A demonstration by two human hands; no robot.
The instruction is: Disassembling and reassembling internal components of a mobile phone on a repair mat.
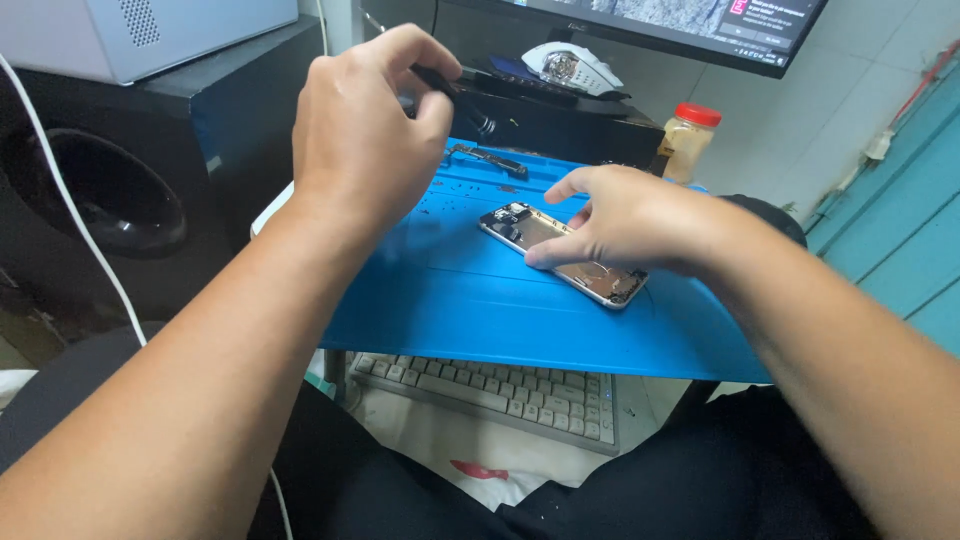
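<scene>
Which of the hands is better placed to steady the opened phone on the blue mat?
Right, probably. The right hand already rests its fingertips on the opened phone on the blue mat. The left hand is raised clear of it, pinching a dark tool.

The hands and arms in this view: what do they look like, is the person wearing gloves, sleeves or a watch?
Both are bare. The left hand and right hand have no gloves, rings or watch showing, and both forearms are uncovered right to the picture's edge. Fingernails are short. Dark clothing shows only at the lap.
</scene>
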